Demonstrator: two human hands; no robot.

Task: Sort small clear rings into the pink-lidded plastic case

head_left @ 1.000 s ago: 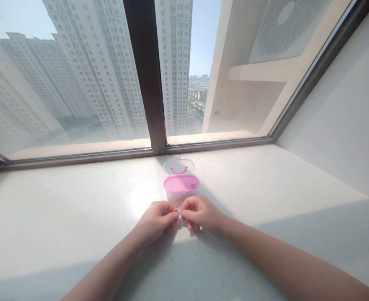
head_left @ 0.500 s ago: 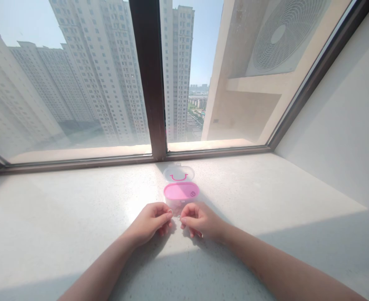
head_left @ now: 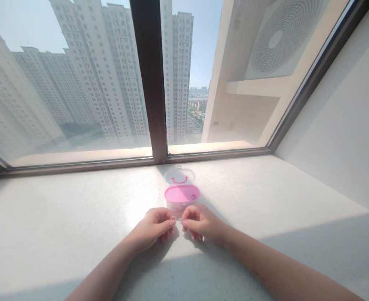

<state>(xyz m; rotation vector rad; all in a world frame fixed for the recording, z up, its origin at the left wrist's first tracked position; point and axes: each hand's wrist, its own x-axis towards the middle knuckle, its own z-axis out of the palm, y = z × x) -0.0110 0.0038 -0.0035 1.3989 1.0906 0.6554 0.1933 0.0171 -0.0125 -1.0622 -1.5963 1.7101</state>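
My left hand (head_left: 159, 225) is closed in a pinch, with a small whitish ring (head_left: 173, 218) between thumb and forefinger. Opposite it, my right hand (head_left: 201, 223) pinches another small, pale, ring-like piece (head_left: 180, 220). The fingertips are close together but apart; whether the two pieces are joined I cannot tell. Just beyond the hands stands an oval plastic box (head_left: 179, 193) with a pink top surface, on which a small dark round thing (head_left: 194, 196) shows. Its clear lid (head_left: 184, 174) with a pink handle (head_left: 179, 182) lies folded back behind it. My hands partly hide the box's front.
All this is on a pale speckled windowsill (head_left: 77, 217) crossed by sun and shadow. A dark window frame (head_left: 154, 104) rises behind the box, and a white wall (head_left: 337, 125) bounds the right side. Tall buildings show through the glass.
The whole view has shifted slightly, with the scene a little lower in the picture. My hands keep their pinches, and the small pieces appear slightly closer together. The box stays in place.
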